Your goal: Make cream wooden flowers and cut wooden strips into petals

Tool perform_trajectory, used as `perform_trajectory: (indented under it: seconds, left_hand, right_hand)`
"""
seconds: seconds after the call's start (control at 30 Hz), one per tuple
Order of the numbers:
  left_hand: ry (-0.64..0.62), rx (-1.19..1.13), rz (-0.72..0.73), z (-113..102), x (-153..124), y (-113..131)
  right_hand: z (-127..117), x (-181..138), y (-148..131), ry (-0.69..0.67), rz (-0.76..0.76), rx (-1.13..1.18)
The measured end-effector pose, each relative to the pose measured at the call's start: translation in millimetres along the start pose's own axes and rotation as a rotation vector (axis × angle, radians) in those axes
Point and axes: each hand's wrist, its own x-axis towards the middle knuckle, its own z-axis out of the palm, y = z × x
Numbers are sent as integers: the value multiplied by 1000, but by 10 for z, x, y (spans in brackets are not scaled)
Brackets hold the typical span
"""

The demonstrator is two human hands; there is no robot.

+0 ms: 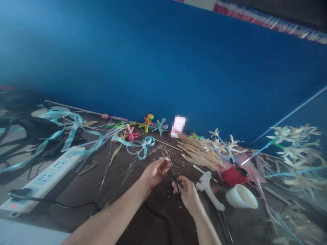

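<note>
My left hand (155,172) is closed in a pinch on a small pale strip (167,159), mostly hidden by the fingertips. Just to its right and lower, my right hand (187,194) grips slim black scissors (176,185), their tip pointing up toward the left fingertips. Whether the blades touch the strip I cannot tell. Tiny pale scraps lie on the dark tabletop (163,217) around both hands. A white glue gun (211,192) rests close to the right hand. Thin straight wires (125,173) are spread beside the left forearm.
A white power strip (51,177) and light-blue ribbon (74,129) occupy the left. Dried husks (201,153), a pale cup (241,196), a red object (235,175) and pale flowers (283,134) are right. Pipe-cleaner figures (147,123) sit by the blue wall (153,61).
</note>
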Motion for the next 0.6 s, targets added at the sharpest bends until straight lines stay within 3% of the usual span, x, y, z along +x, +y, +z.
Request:
perform_trajectory:
  seconds: [0.6]
  left_hand:
    - [6, -8, -18, 5, 1, 0]
  right_hand:
    - [2, -3, -9, 12, 17, -6]
